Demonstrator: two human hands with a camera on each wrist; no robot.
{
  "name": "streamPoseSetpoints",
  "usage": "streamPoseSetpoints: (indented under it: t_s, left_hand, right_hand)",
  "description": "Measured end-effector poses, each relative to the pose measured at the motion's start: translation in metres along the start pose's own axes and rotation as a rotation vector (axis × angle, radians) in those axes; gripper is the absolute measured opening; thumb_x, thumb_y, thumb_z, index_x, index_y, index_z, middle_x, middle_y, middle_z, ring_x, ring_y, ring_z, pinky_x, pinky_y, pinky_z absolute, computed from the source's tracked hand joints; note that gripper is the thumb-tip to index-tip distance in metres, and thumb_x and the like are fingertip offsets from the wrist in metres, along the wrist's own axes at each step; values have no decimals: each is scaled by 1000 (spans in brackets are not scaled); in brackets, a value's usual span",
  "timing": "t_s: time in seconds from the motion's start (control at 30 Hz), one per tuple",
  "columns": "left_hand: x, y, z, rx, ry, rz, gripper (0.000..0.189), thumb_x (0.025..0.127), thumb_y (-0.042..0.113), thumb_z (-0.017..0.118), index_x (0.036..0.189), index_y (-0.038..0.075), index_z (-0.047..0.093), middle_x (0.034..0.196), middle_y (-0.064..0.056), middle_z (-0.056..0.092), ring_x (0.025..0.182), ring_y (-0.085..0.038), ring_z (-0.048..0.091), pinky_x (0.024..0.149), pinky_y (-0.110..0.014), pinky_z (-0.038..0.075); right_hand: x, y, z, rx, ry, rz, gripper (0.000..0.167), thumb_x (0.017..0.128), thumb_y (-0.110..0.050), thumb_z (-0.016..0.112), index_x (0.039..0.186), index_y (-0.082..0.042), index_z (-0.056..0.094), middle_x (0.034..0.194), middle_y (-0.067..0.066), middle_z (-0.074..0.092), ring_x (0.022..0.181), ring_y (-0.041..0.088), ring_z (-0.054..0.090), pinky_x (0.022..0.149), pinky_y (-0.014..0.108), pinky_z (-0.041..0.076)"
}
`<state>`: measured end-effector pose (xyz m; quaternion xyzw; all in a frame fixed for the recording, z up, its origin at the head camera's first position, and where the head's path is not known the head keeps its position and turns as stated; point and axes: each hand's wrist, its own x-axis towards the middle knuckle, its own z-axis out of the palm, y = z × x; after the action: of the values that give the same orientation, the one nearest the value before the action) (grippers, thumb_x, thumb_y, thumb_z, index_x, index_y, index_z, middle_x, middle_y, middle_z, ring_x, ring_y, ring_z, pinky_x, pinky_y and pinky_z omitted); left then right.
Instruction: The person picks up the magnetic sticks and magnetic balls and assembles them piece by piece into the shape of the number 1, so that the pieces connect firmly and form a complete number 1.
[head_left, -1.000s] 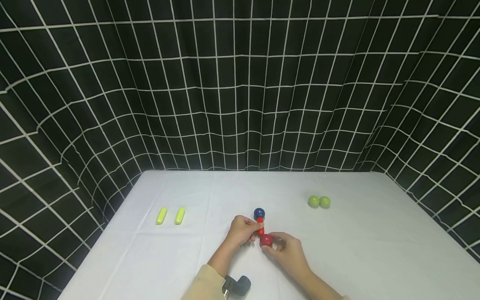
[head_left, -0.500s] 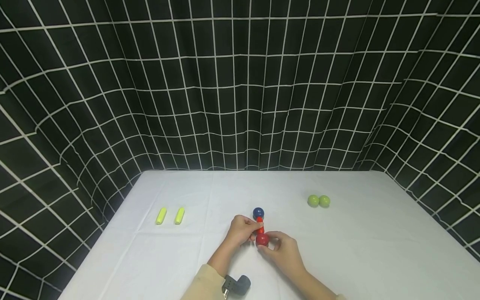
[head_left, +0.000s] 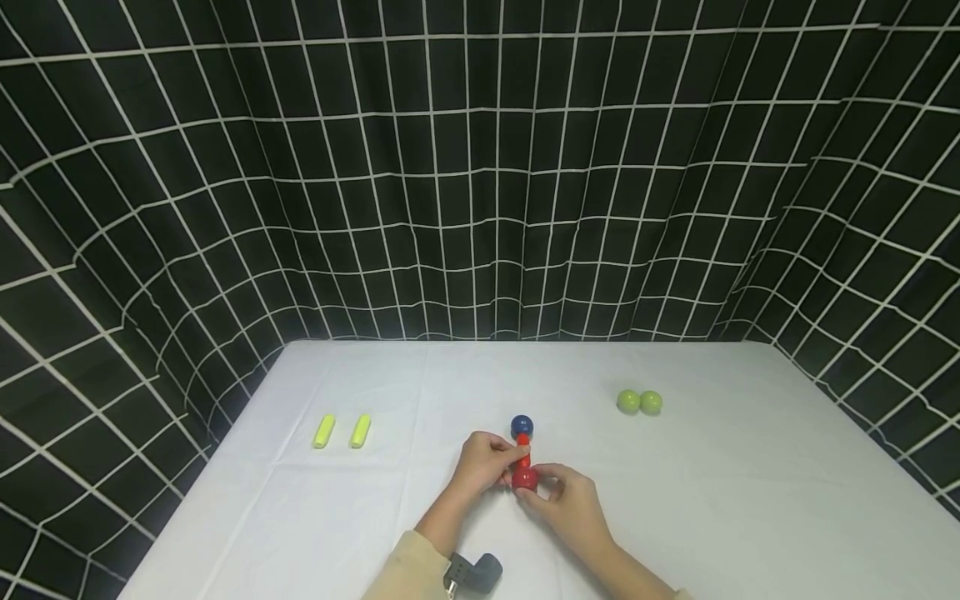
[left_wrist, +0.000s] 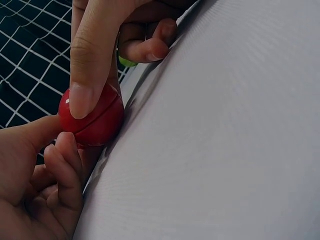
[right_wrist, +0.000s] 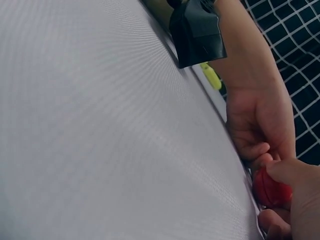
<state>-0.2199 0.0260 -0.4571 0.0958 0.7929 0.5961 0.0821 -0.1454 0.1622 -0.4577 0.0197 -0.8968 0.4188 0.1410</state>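
Note:
A short red rod (head_left: 523,440) lies in line with a blue ball (head_left: 522,426), which sits at its far end. The left hand (head_left: 483,462) pinches this rod between thumb and fingers, partly covering it. Right at the rod's near end is a glossy red ball (head_left: 525,479), gripped by the thumb and fingers of the right hand (head_left: 573,504). Up close in the left wrist view, a dark groove runs round the red ball (left_wrist: 102,122), with the right thumb pressed on it. The right wrist view shows the same ball (right_wrist: 270,192) between both hands.
Two yellow rods (head_left: 324,431) lie side by side on the left of the white-covered table (head_left: 337,525). Two green balls (head_left: 628,402) sit together at the back right. A dark device is strapped to the left wrist (head_left: 480,572). Black gridded curtain (head_left: 480,200) surrounds the table's back and sides.
The right hand has brought the red ball a little left, from beside the rod's near end to in line with it. The left hand keeps its hold on the rod.

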Motion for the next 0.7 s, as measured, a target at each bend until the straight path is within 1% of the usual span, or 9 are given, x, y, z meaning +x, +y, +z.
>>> streamPoseSetpoints:
  t_s: [0.1, 0.17, 0.27, 0.37, 0.47, 0.53, 0.63, 0.7]
  left_hand:
    - [-2, 0, -4, 15, 21, 23, 28, 82, 26, 71, 81, -2, 69, 55, -3, 62, 37, -3, 47, 39, -13, 38]
    - [-3, 1, -10, 25, 43, 41, 27, 82, 26, 70, 84, -1, 69, 61, -6, 65, 39, -3, 48, 39, -13, 38]
    - [-8, 2, -24, 53, 84, 81, 23, 84, 23, 68, 88, 0, 69, 71, -8, 68, 41, -4, 49, 39, -15, 39]
    - [-13, 1, -40, 71, 138, 108, 19, 84, 20, 68, 90, 1, 69, 77, -8, 68, 42, -6, 50, 38, -17, 40]
    - [-18, -3, -54, 82, 187, 123, 16, 85, 18, 67, 91, 3, 69, 80, -7, 68, 43, -8, 51, 38, -18, 41]
    - [-20, -8, -61, 98, 212, 128, 15, 85, 17, 66, 91, 4, 69, 80, -8, 68, 43, -9, 52, 38, -18, 42]
    - [-24, -14, -67, 131, 234, 136, 15, 85, 17, 66, 91, 4, 69, 81, -8, 68, 47, -9, 54, 41, -18, 45]
    - [-26, -18, -70, 150, 249, 137, 14, 85, 17, 66, 90, 4, 69, 80, -9, 69, 48, -9, 55, 42, -18, 47]
  right_hand:
    - [0, -1, 0, 10, -4, 13, 33, 71, -22, 80, 97, -4, 69, 93, 9, 71, 44, 0, 40, 42, 16, 36]
    - [0, -1, 0, 14, -10, 16, 34, 71, -23, 79, 97, -3, 69, 94, 10, 71, 45, 1, 41, 42, 17, 36]
    - [0, -1, -1, 6, -11, 28, 35, 71, -24, 80, 98, -4, 69, 96, 10, 71, 46, 1, 41, 44, 17, 37]
    - [0, 1, -4, -7, -8, 55, 35, 70, -23, 80, 99, -6, 69, 98, 10, 71, 48, 2, 42, 45, 17, 38]
    - [-1, 1, -6, 2, -10, 72, 36, 70, -23, 80, 100, -6, 69, 99, 10, 71, 48, 3, 42, 46, 17, 38]
    - [-1, 0, -6, 20, -17, 74, 36, 70, -23, 80, 100, -5, 69, 99, 11, 70, 49, 3, 42, 46, 18, 38]
    - [-1, -1, -4, 41, -24, 66, 35, 71, -22, 80, 99, -5, 69, 98, 11, 70, 48, 3, 41, 45, 18, 38]
    - [0, 0, -3, 36, -30, 59, 36, 71, -23, 80, 100, -5, 69, 98, 10, 70, 48, 3, 41, 45, 17, 37]
